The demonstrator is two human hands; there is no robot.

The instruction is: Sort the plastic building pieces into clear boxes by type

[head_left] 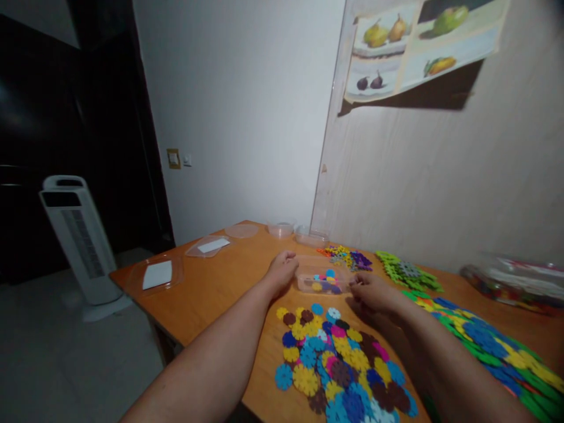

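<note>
Your left hand (pixel 282 267), fingers curled together, and right hand (pixel 372 292), fingers pinching together, flank the clear plastic rectangular container (pixel 321 280) on the wooden tabletop (pixel 220 282).

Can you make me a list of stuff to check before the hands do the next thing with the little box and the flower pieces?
1. Little clear box sits flat on the table: ok.
2. Left hand rests against the box's left end: ok.
3. Right hand is at the box's right end; pinching a piece: cannot tell.
4. Box has no lid on, a few pieces inside: ok.
5. Pile of flower pieces lies close in front of the box: ok.
6. Spare lids lie away from the hands: ok.
</note>
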